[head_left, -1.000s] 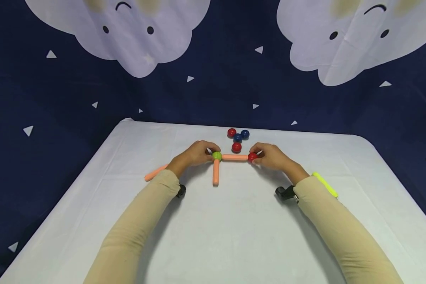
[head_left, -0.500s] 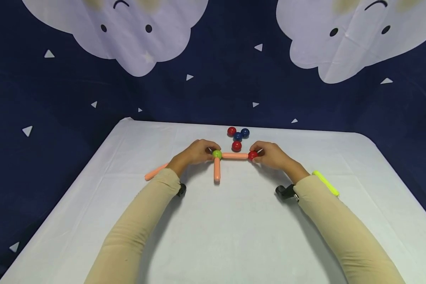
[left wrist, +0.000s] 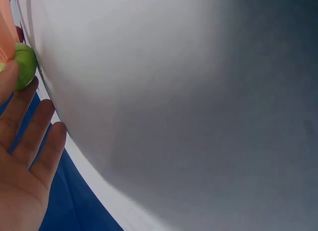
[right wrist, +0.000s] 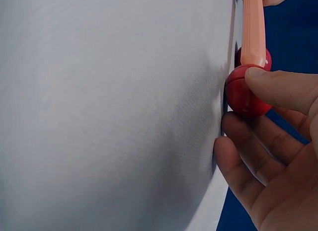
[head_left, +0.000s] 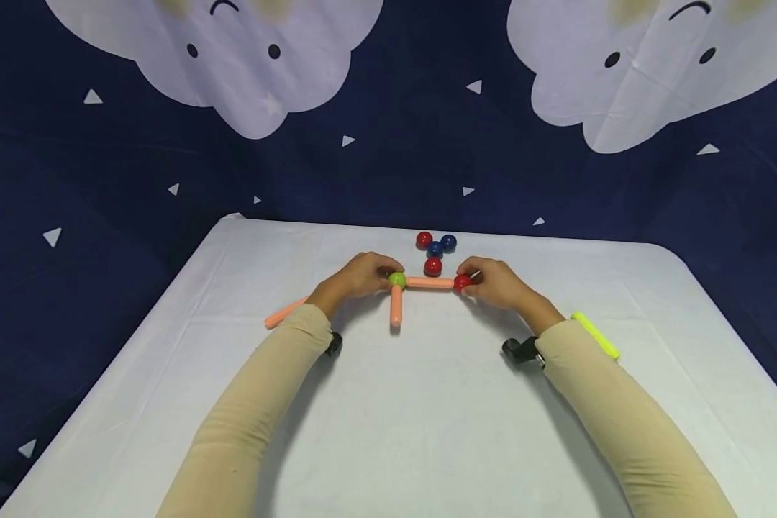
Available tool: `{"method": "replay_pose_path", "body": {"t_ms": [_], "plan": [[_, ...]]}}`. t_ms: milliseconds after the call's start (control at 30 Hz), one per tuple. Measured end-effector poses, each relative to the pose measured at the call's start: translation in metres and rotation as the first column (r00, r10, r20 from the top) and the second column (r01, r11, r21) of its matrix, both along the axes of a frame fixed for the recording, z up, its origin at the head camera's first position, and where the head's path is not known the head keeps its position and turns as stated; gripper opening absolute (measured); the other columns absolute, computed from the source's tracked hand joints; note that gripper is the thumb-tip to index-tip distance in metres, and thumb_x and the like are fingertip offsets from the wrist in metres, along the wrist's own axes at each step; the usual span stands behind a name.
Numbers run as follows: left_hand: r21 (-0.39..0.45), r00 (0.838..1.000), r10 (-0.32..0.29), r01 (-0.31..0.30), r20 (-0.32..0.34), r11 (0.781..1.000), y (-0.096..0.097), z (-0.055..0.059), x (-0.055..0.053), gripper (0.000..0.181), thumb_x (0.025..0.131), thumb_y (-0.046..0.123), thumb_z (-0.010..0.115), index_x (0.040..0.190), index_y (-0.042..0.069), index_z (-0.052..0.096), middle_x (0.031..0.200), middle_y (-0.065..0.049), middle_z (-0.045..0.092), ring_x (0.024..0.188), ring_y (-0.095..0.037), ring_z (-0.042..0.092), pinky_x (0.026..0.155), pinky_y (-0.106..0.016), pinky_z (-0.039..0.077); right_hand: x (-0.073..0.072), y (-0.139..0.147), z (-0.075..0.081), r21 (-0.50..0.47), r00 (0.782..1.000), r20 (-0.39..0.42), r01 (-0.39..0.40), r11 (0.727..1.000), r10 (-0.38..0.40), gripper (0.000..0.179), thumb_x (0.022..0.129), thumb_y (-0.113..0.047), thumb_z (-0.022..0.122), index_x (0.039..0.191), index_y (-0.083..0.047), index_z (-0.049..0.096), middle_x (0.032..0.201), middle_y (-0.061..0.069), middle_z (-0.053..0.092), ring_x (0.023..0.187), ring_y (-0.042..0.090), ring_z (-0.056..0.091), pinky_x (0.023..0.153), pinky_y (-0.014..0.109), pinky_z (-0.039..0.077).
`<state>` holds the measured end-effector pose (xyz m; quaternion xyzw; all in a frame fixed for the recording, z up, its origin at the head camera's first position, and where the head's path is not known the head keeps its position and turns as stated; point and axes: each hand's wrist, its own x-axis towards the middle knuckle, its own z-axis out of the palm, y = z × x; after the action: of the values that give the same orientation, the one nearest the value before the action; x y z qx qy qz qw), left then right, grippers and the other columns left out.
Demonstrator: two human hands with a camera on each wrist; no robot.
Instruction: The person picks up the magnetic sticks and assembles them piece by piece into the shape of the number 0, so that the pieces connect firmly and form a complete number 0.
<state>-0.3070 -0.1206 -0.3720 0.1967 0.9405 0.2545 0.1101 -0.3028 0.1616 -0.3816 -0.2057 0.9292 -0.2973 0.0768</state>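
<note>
My left hand (head_left: 365,275) pinches a green ball (head_left: 397,280) between thumb and fingers. A peach rod (head_left: 429,283) runs from it to a red ball (head_left: 462,283), which my right hand (head_left: 497,283) grips at the other end. From the green ball a second peach rod (head_left: 396,306) points towards me; whether its near end touches the table is unclear. In the right wrist view, the thumb presses on the red ball (right wrist: 246,94) beside the rod's end (right wrist: 253,35). Only part of the green ball (left wrist: 25,66) shows in the left wrist view.
Loose red balls (head_left: 433,266) and blue balls (head_left: 435,249) lie behind the joined rod on the white table (head_left: 421,417). Another peach rod (head_left: 285,314) is partly behind the left forearm. A yellow rod (head_left: 596,335) lies beside the right forearm.
The near end of the rod pointing towards me has shifted away from me, and that rod looks shorter. Both hands keep their holds on the two balls.
</note>
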Motion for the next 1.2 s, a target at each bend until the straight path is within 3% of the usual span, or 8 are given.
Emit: {"method": "replay_pose_path", "body": {"t_ms": [333,533,733,967,1200], "plan": [[0.016,1.000,-0.004,0.004,-0.001,1.000,0.000,0.001,0.000,0.040,0.091,0.015,0.071,0.131,0.015,0.065,0.131,-0.006,0.067,0.128,-0.022,0.058,0.113,-0.039,0.041,-0.004,-0.003,0.002,-0.035,1.000,-0.007,0.016,0.999,-0.016,0.033,0.093,-0.014,0.062,0.123,-0.001,0.060,0.126,0.021,0.064,0.114,0.035,0.061,0.099,0.050,0.048],[0.004,1.000,0.001,-0.001,0.004,1.000,-0.001,0.001,0.000,0.040,0.091,0.015,0.071,0.131,0.015,0.065,0.130,-0.006,0.068,0.126,-0.022,0.059,0.112,-0.038,0.041,-0.007,-0.020,0.004,-0.030,0.990,-0.111,0.079,0.996,-0.082,0.036,0.094,-0.019,0.063,0.126,-0.003,0.060,0.125,0.021,0.064,0.115,0.037,0.057,0.102,0.052,0.044],[0.001,1.000,-0.005,0.005,0.007,1.000,0.000,0.000,-0.001,0.038,0.091,0.014,0.071,0.129,0.017,0.066,0.128,-0.005,0.069,0.122,-0.021,0.060,0.110,-0.038,0.043,-0.008,-0.039,0.005,0.057,0.983,-0.176,0.062,0.996,-0.051,0.037,0.094,-0.016,0.063,0.131,-0.013,0.063,0.118,0.020,0.062,0.108,0.035,0.052,0.093,0.049,0.043],[-0.008,1.000,-0.006,0.006,0.005,1.000,0.000,0.000,-0.002,0.038,0.091,0.014,0.071,0.129,0.017,0.066,0.128,-0.004,0.069,0.121,-0.021,0.060,0.109,-0.038,0.043,-0.012,-0.054,0.006,0.141,0.987,-0.135,0.105,0.985,-0.086,0.037,0.096,-0.023,0.062,0.133,-0.016,0.063,0.123,0.017,0.061,0.113,0.035,0.049,0.096,0.049,0.043],[-0.011,1.000,-0.014,0.014,-0.002,1.000,-0.001,0.001,-0.001,0.038,0.091,0.016,0.071,0.129,0.018,0.067,0.127,-0.003,0.069,0.121,-0.020,0.060,0.108,-0.038,0.044,-0.013,-0.062,0.008,0.127,0.981,-0.082,0.185,0.975,-0.176,0.036,0.095,-0.020,0.064,0.130,-0.011,0.061,0.129,0.016,0.066,0.121,0.035,0.056,0.104,0.050,0.044]]}}
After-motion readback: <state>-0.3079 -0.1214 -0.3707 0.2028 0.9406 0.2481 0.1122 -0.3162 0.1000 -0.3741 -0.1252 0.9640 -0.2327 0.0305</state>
